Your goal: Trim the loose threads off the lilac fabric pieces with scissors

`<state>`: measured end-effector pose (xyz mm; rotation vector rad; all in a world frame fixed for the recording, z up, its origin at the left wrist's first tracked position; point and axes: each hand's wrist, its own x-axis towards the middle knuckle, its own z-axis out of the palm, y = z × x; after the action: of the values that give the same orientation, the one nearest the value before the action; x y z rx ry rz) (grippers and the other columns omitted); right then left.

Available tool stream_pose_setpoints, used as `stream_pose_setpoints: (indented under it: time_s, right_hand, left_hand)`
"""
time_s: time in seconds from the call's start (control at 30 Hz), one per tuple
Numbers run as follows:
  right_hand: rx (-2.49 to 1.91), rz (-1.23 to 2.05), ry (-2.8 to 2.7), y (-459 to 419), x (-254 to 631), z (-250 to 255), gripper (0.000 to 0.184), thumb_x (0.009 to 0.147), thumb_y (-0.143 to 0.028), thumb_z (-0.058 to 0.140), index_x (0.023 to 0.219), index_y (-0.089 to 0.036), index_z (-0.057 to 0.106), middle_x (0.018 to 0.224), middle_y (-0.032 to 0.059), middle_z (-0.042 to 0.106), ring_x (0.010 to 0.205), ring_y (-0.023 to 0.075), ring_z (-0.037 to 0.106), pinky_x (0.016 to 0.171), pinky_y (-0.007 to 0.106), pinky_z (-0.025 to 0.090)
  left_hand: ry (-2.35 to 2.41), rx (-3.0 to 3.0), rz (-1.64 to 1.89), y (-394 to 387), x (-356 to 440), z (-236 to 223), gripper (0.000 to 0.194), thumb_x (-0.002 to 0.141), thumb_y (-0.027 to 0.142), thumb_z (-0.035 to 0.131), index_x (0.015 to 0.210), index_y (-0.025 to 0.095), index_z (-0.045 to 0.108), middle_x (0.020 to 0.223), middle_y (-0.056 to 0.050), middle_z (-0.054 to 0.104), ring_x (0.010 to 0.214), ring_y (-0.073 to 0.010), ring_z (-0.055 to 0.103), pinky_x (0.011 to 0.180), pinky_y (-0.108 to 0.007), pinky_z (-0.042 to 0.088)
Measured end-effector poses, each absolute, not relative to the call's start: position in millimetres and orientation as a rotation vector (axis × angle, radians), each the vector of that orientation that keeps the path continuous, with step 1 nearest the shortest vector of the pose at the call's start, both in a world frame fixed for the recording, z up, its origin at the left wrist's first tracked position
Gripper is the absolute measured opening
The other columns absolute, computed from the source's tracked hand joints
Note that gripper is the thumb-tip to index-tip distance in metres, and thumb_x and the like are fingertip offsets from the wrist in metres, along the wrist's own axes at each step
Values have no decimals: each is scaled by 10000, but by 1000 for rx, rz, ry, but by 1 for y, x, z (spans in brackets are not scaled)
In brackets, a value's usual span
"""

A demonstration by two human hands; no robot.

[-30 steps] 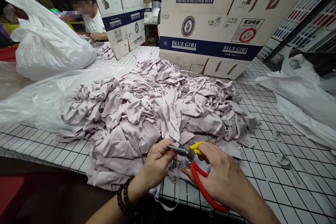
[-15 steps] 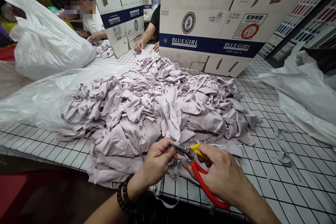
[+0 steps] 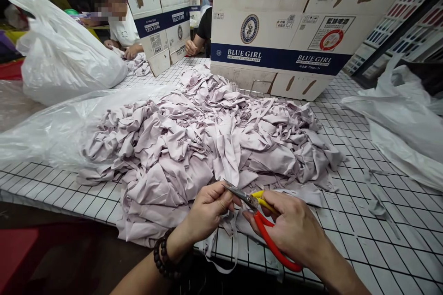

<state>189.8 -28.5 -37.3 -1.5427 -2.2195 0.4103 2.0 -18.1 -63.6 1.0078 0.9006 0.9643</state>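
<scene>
Head view: near centre, pinching, seemingly, thin pale fabric strip (image 3: 225, 271) in left hand (image 3: 209, 206); gripping red-and-yellow-handled metal scissors (image 3: 254, 201) in right hand (image 3: 292, 223), nearer than crumpled pale-lilac fabric heap (image 3: 166, 179). Angle tips off skin.

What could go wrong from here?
Cut fingers: the blades of the scissors in the right hand lie right at the fingertips of the left hand, so a slip could nick them.
Snag: a thin fabric strip loops down at the near table edge and might catch.
Spill: the loose fabric pile reaches that edge, so a tug could drag pieces off.
</scene>
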Motion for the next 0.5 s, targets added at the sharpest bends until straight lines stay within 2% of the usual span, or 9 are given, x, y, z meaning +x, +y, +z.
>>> stream_pose_setpoints:
  time_s: [0.13, 0.23, 0.33, 0.4, 0.5]
  right_hand:
    - [-1594, 562, -2170, -26, 192, -38, 426, 727, -424, 674, 549, -225, 343, 494, -53, 398, 473, 103, 350, 461, 242, 269]
    - [-1656, 1059, -1925, -21, 198, -42, 474, 723, -522, 673, 541, -229, 349, 482, -61, 379, 451, 98, 352, 431, 237, 274]
    - [-1539, 1489, -1570, -9, 201, -46, 496, 785, -687, 504, 610, -226, 455, 490, -51, 448, 423, 114, 432, 431, 255, 386]
    - [-1508, 1475, -1532, 4, 197, -48, 538, 796, -727, 434, 690, -207, 526, 528, -17, 542, 462, 144, 531, 489, 287, 465]
    - [-1615, 1196, -1595, 31, 182, -48, 472, 749, -679, 565, 748, -210, 514, 580, -8, 593, 510, 163, 578, 516, 298, 479]
  left_hand:
    - [893, 1021, 946, -17, -1, -63, 497, 779, 609, 639, 686, 121, 636, 559, 7, 491, 516, -76, 364, 502, -227, 243]
    - [877, 1012, 926, -16, -2, -62, 498, 786, 610, 633, 701, 119, 630, 563, 16, 474, 495, -65, 317, 480, -222, 205]
    - [865, 1026, 926, -16, -2, -60, 490, 803, 605, 616, 711, 125, 628, 576, 17, 462, 495, -66, 304, 477, -222, 201]
    - [867, 1069, 929, -19, -1, -60, 481, 827, 595, 592, 711, 129, 630, 586, 13, 460, 508, -75, 318, 487, -224, 226]
    - [872, 1189, 940, -26, 1, -62, 460, 885, 548, 539, 711, 136, 644, 629, -7, 488, 572, -101, 394, 544, -232, 299]
